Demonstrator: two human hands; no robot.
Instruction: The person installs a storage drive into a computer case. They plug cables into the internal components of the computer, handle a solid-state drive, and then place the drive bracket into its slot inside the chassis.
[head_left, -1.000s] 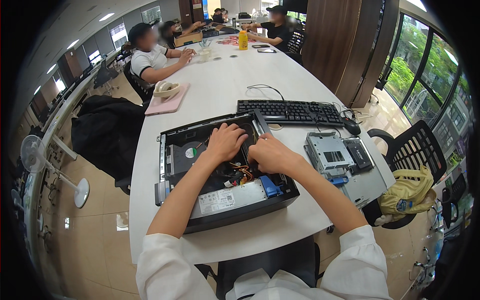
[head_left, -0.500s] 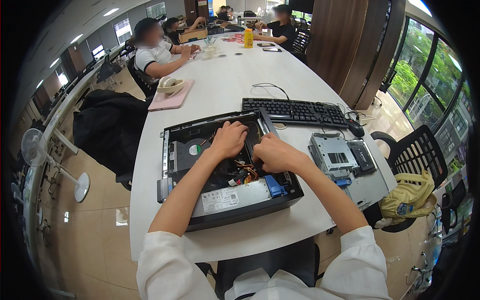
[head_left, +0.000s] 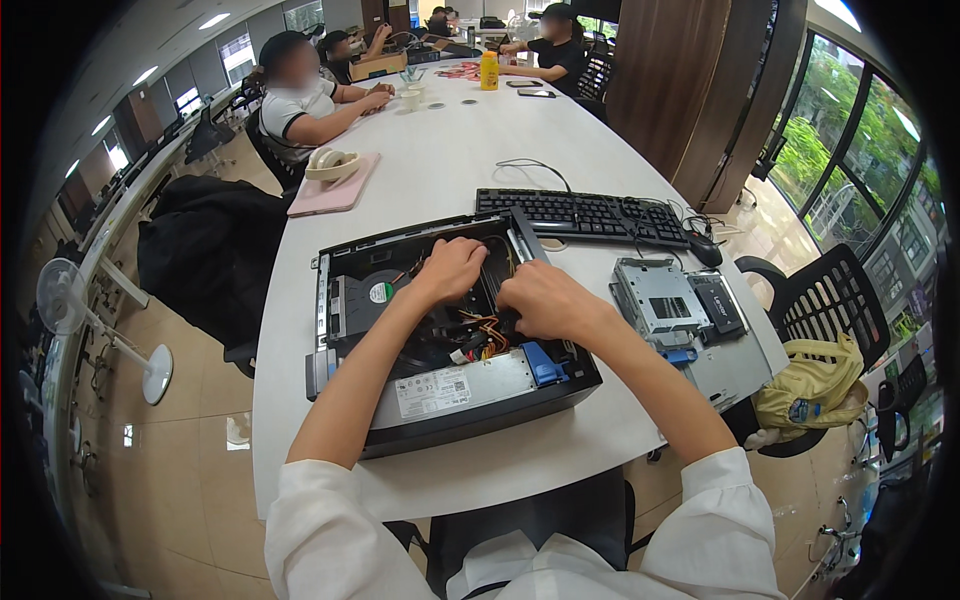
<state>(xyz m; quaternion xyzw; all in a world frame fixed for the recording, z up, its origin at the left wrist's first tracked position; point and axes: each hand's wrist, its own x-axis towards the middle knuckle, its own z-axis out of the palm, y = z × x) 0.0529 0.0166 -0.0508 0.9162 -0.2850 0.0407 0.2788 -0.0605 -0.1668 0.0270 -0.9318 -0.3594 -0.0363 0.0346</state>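
Note:
An open black desktop computer case lies on the white table before me. Both my hands reach down inside it. My left hand is curled at the far side of the case, its fingertips dipping among dark parts. Close beside it, to the right, my right hand is closed, knuckles up, its fingertips hidden in the case. What either one grips is out of sight. Left of them sits a black fan housing. Nearer me are coloured wires, a silver power supply and a blue plastic latch.
Right of the case, a metal drive cage and a black drive rest on a metal panel. Beyond are a keyboard and mouse. Headphones lie on a pink folder. People sit farther along the table.
My hands stay in nearly the same place inside the case, with only slight shifts. The whole view has moved a little. At the left, the seated person's hands have lowered toward the table.

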